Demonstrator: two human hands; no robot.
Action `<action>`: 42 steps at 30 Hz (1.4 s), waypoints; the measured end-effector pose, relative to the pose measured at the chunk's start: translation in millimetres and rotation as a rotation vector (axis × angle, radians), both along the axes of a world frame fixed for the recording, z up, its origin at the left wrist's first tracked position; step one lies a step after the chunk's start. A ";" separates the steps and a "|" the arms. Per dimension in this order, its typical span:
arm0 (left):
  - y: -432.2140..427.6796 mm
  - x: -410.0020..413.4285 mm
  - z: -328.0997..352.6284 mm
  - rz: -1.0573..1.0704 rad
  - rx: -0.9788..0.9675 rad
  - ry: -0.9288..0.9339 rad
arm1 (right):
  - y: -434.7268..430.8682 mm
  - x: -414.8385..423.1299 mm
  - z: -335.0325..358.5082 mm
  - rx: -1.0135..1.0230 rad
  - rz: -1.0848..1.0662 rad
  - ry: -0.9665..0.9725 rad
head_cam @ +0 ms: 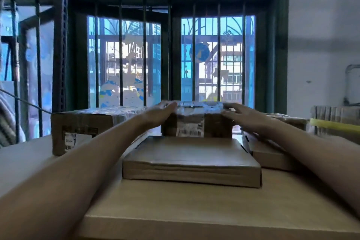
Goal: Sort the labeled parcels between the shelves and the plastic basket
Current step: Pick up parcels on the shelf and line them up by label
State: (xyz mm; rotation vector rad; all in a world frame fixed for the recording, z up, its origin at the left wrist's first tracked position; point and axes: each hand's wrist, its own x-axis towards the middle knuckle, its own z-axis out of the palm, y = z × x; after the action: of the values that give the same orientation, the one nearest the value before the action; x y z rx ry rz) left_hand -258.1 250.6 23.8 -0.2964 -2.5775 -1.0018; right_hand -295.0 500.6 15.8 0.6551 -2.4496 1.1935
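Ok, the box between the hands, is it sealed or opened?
Sealed. Shiny tape covers the top of the taped box and runs down its front over the label; no flap stands up.

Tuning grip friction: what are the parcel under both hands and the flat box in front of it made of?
Taped parcel: brown cardboard, apparently, top wrapped in glossy clear tape that catches glare; white paper label on its front. Flat box: bare matte cardboard by its dull even brown; no tape visible, though the frame is blurry.

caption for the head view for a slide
The left hand and right hand rest on a taped, labeled parcel behind a flat cardboard box
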 end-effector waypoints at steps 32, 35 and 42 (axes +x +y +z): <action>-16.9 4.7 1.4 -0.136 0.413 0.145 | -15.5 10.1 1.5 -0.107 -0.009 0.204; -16.5 6.2 10.6 -0.122 0.531 0.352 | -16.2 11.1 11.9 -0.289 -0.025 0.328; -24.3 -15.0 -12.9 0.023 0.211 0.102 | -20.2 0.9 -1.9 0.110 -0.016 0.171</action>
State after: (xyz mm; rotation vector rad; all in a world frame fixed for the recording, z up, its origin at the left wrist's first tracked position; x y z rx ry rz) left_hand -273.0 226.3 10.9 -0.2538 -2.3548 -1.2061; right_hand -294.0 480.3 14.0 0.7352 -2.3837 0.9603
